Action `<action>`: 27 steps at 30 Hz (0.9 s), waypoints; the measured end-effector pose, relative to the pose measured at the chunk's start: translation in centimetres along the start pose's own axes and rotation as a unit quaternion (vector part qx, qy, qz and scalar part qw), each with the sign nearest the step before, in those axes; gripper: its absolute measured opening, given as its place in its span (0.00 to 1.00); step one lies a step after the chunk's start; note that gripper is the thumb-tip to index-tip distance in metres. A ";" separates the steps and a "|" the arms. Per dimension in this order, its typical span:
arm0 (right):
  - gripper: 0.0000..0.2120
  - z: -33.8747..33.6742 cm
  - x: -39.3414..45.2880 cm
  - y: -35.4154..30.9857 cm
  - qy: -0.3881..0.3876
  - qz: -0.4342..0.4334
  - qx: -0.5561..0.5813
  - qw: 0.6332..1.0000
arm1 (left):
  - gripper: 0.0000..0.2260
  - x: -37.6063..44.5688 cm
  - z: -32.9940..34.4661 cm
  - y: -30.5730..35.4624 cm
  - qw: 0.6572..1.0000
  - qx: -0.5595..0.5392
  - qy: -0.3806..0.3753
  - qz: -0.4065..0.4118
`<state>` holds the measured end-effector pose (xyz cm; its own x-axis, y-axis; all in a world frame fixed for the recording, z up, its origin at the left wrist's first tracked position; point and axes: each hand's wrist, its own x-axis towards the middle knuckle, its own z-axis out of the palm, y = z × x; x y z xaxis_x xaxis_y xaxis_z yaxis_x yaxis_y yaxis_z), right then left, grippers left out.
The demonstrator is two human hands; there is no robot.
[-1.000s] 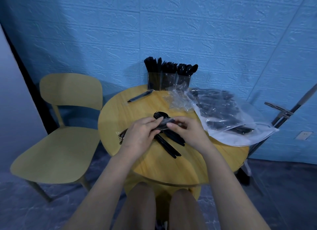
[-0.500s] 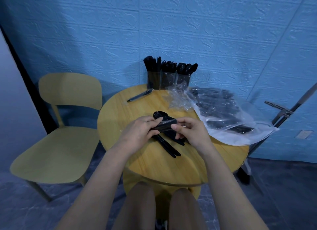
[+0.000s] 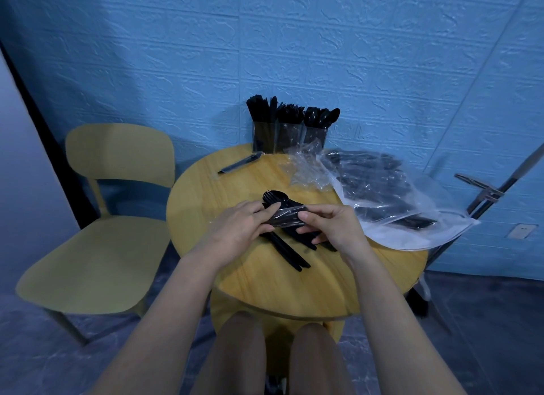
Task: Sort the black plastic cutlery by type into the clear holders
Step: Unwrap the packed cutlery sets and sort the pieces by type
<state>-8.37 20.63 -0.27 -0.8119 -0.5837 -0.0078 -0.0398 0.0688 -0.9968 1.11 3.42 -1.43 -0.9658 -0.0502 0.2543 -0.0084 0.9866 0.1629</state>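
Observation:
Over the middle of the round wooden table (image 3: pixel 294 285), both hands hold one wrapped cutlery packet (image 3: pixel 287 216), black pieces inside clear film. My left hand (image 3: pixel 240 228) grips its left end and my right hand (image 3: pixel 332 228) pinches the right end. Loose black cutlery (image 3: pixel 290 253) lies on the table beneath my hands, with a spoon and fork head (image 3: pixel 273 196) poking out just beyond them. Three clear holders (image 3: pixel 290 135) stand at the table's far edge against the wall, filled with knives, forks and spoons.
A large clear bag (image 3: pixel 391 194) of wrapped cutlery packets covers the table's right side, with crumpled film (image 3: pixel 306 167) beside it. One wrapped packet (image 3: pixel 240 163) lies at the far left of the table. A yellow chair (image 3: pixel 100 241) stands to the left. A metal stand (image 3: pixel 482 188) leans at right.
My hands have drawn slightly apart along the packet, and its clear film now shows stretched between them.

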 end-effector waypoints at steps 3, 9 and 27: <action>0.06 0.0 0.0 0.0 0.022 0.017 0.014 1.000 | 0.24 0.0 0.3 -0.1 1.000 0.015 -0.008 -0.002; 0.05 0.0 0.0 0.3 -0.023 0.043 0.021 0.999 | 0.30 -0.2 0.4 0.2 0.997 0.026 -0.075 0.001; 0.07 -0.6 0.8 0.2 0.011 0.084 0.127 0.988 | 0.27 0.1 -0.3 -1.5 0.998 0.061 -0.028 0.009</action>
<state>-9.37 20.64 -0.42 -0.8076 -0.5627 -0.1767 0.2428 -0.0442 -0.9691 1.08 1.85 -1.31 -0.9789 -0.0266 0.2024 -0.0186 0.9990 0.0412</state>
